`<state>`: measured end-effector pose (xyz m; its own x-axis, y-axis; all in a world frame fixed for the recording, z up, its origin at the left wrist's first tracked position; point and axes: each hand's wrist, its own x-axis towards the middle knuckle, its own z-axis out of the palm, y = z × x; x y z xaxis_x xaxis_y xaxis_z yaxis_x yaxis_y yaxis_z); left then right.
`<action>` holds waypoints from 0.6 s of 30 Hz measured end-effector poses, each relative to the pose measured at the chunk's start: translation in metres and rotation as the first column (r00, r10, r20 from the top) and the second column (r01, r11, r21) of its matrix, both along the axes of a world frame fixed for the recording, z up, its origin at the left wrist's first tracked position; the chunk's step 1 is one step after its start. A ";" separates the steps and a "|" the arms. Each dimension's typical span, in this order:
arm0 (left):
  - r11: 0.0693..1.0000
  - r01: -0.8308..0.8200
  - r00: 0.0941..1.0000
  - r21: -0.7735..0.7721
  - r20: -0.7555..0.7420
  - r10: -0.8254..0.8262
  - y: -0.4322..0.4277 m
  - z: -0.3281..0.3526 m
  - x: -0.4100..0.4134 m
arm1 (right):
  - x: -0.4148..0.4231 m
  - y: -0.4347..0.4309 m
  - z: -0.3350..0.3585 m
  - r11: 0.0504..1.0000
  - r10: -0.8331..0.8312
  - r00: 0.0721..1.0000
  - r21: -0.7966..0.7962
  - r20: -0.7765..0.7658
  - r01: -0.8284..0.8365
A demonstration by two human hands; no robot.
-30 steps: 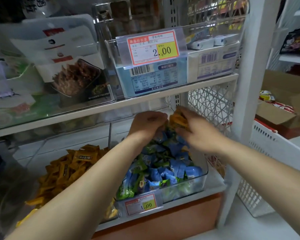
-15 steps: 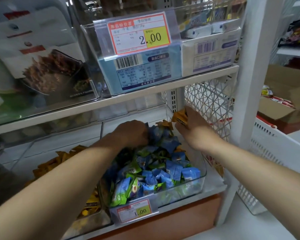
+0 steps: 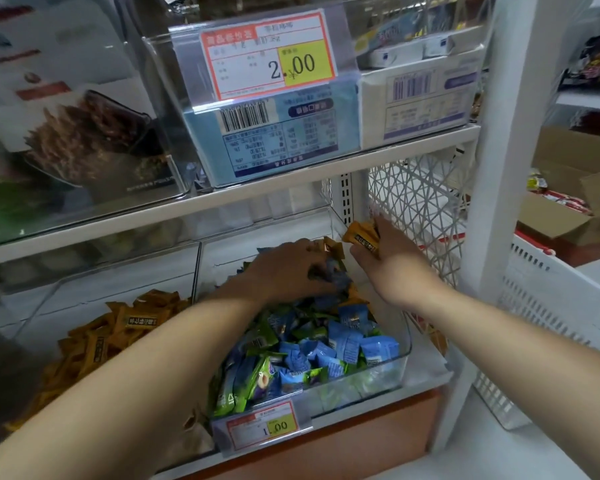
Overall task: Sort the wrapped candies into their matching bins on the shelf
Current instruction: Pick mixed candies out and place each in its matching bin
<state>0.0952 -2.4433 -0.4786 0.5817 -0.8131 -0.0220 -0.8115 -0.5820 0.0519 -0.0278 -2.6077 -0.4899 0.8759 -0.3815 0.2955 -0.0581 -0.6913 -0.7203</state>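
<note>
Head view, shelving: a white shelf unit (image 3: pixel 326 168) shows two boards, with a white post on its right side.
Upper board: a pale blue carton (image 3: pixel 274 140) sits in a clear box with a 2.00 price tag (image 3: pixel 271 55) clipped to the front. A white carton (image 3: pixel 420 109) stands just beside it on the right.
Lower board, left bin (image 3: pixel 125 282): clear plastic, holding an orange heap (image 3: pixel 118 327) of wrapped candies with dark labels.
Lower board, right bin (image 3: pixel 405 341): clear plastic, just beside the left bin. It is filled with blue and green candies (image 3: pixel 326 348), and a 1.00 price tag (image 3: pixel 262 429) is on its front.
Stray piece: one orange-brown candy (image 3: pixel 334 248) lies at the back of the right bin, on top of the blue ones.
Left hand (image 3: pixel 284 268): palm down over the rear of the right bin, fingers bent into the pile. Whether it pinches a piece cannot be told.
Right hand (image 3: pixel 392 261): at the right rear corner of the right bin, fingers curled round a small bunch of orange candies (image 3: pixel 359 237) and holding them clear of the pile.
Behind the right hand: a white lattice basket (image 3: pixel 420 202).
Right of the post: a white slotted crate (image 3: pixel 551 306) and, beyond it, an open cardboard box (image 3: pixel 568 188).
</note>
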 end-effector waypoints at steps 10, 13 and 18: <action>0.978 -0.134 0.991 0.160 0.019 0.133 0.031 0.035 0.021 | -0.001 0.000 -0.002 1.000 0.005 1.000 0.023 -0.004 -0.005; 0.988 -0.131 0.991 -0.086 0.019 0.133 0.005 0.026 0.023 | -0.002 0.000 0.000 1.000 0.007 1.000 0.030 -0.012 -0.007; 0.989 -0.148 0.958 -0.026 -0.251 0.137 -0.014 -0.008 0.035 | -0.003 0.000 0.001 1.000 0.021 1.000 0.020 -0.005 -0.021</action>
